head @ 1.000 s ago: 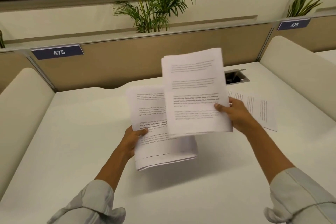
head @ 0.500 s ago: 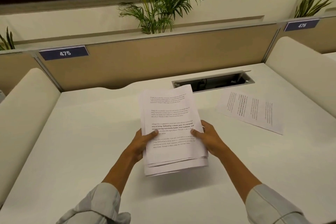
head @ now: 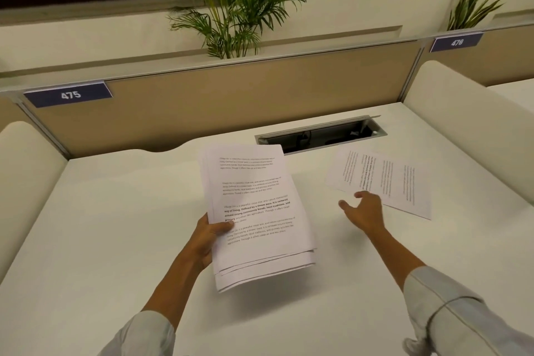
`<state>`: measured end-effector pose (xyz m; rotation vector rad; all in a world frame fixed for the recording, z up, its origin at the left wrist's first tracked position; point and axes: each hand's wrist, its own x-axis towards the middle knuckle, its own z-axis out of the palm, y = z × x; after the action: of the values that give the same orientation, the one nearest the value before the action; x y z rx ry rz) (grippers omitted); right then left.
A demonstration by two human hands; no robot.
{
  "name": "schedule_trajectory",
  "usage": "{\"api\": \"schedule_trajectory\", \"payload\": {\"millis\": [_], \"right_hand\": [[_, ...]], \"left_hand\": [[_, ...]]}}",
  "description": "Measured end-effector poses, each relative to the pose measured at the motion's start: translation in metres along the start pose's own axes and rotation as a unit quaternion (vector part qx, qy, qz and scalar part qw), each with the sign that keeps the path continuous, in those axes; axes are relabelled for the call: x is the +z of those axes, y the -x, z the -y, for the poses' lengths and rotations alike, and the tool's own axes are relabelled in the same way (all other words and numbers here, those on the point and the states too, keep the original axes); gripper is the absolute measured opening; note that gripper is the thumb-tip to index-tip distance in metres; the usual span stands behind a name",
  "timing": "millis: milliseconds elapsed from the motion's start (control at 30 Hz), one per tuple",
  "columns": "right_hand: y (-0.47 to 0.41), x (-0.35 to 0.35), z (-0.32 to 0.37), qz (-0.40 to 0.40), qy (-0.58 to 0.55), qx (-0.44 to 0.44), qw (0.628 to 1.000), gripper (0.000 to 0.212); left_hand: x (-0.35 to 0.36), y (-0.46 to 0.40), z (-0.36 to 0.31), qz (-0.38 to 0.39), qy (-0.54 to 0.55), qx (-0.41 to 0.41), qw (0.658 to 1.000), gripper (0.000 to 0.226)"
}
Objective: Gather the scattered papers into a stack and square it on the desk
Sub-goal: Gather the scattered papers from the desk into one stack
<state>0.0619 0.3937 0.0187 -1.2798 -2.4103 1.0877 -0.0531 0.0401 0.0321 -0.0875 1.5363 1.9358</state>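
Left hand (head: 205,235) with fingers clamped on the uneven paper stack (head: 254,211) held above the white surface (head: 115,240), right hand (head: 364,211) empty, fingers spread apart, just beside the loose sheet (head: 384,179) lying flat to the right

office | numbered cubicle partition (head: 219,107) | desk (head: 115,225) cable tray (head: 320,134) | potted palm (head: 231,9)

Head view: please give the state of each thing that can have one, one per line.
Stack of papers: held above the desk, edges uneven.
Loose sheet: flat on the desk, not gathered.
Left hand: gripping the stack.
Right hand: open, empty, beside the loose sheet.
Cable hatch: lid open.
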Motion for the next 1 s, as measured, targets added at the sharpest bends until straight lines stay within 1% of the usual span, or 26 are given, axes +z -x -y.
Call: {"api": "schedule_trajectory", "payload": {"millis": [100, 200, 300, 367, 467, 533, 600, 667, 733, 767, 800, 833, 900, 967, 1000], "right_hand": [[-0.025, -0.004, -0.015, -0.017, 0.099, 0.006, 0.995, 0.067], [-0.045, 0.004, -0.013, -0.043, 0.149, -0.017, 0.988, 0.069], [-0.064, 0.017, -0.003, -0.027, 0.178, -0.027, 0.983, 0.074], [-0.075, 0.027, 0.005, -0.01, 0.198, -0.025, 0.98, 0.082], [-0.09, 0.041, 0.015, 0.024, 0.215, -0.005, 0.976, 0.098], [-0.097, 0.049, 0.018, 0.032, 0.233, 0.015, 0.972, 0.101], [-0.102, 0.055, 0.02, 0.01, 0.247, 0.028, 0.968, 0.091], [-0.106, 0.058, 0.023, -0.021, 0.273, 0.013, 0.962, 0.067], [-0.111, 0.055, 0.023, -0.051, 0.29, -0.028, 0.955, 0.039], [-0.113, 0.05, 0.024, -0.061, 0.269, -0.037, 0.96, 0.03], [-0.114, 0.043, 0.027, -0.069, 0.227, -0.042, 0.971, 0.028], [-0.113, 0.036, 0.032, -0.076, 0.172, -0.052, 0.981, 0.029], [-0.105, 0.022, 0.048, -0.082, 0.065, -0.107, 0.989, 0.03], [-0.088, 0.008, 0.068, -0.067, -0.035, -0.198, 0.977, 0.03], [-0.077, 0.001, 0.079, -0.049, -0.077, -0.252, 0.964, 0.028]], "left_hand": [[0.0, -0.009, 0.002, -0.01, 0.006, -0.003, 1.0, 0.041], [0.005, -0.018, 0.005, -0.018, 0.017, -0.007, 1.0, 0.041], [0.013, -0.028, 0.006, -0.03, 0.02, -0.01, 0.999, 0.041], [0.015, -0.035, 0.005, -0.034, 0.022, -0.012, 0.999, 0.043], [0.018, -0.042, 0.002, -0.039, 0.028, -0.014, 0.999, 0.045], [0.019, -0.046, 0.001, -0.044, 0.03, -0.014, 0.998, 0.045], [0.02, -0.048, 0.001, -0.051, 0.032, -0.015, 0.998, 0.045], [0.021, -0.049, 0.001, -0.055, 0.035, -0.018, 0.998, 0.045], [0.023, -0.048, 0.003, -0.056, 0.038, -0.021, 0.998, 0.044], [0.023, -0.047, 0.003, -0.057, 0.038, -0.021, 0.997, 0.044], [0.024, -0.047, 0.003, -0.057, 0.038, -0.023, 0.997, 0.044], [0.024, -0.046, 0.003, -0.057, 0.038, -0.024, 0.997, 0.044], [0.025, -0.045, 0.002, -0.054, 0.037, -0.025, 0.998, 0.045], [0.027, -0.043, 0.002, -0.054, 0.036, -0.027, 0.998, 0.045], [0.029, -0.041, 0.001, -0.055, 0.034, -0.027, 0.998, 0.045]]}}
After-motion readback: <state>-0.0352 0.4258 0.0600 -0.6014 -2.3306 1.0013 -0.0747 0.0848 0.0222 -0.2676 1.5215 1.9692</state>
